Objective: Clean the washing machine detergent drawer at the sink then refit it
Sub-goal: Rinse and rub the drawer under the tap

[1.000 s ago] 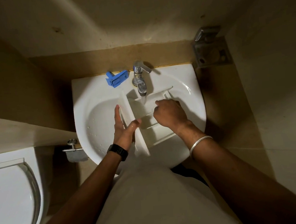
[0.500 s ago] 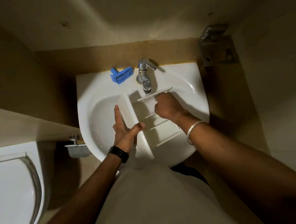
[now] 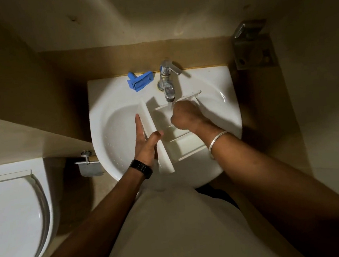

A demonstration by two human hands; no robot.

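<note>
Rinsing stage: my left hand (image 3: 145, 143) pinches the detergent drawer (image 3: 177, 135) front, right hand (image 3: 185, 115) curled scrubbing under the tap (image 3: 167, 81); next, other compartments.

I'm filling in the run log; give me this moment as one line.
stage: rinsing | detergent drawer: in sink under tap | left hand: holds front panel | right hand: inside compartment | blue insert: on rim

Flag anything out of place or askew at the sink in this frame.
Only the small blue plastic part, lying loose and askew on the sink rim left of the tap, apart from the white drawer being held in the basin. Nothing looks spilled or damaged.
</note>
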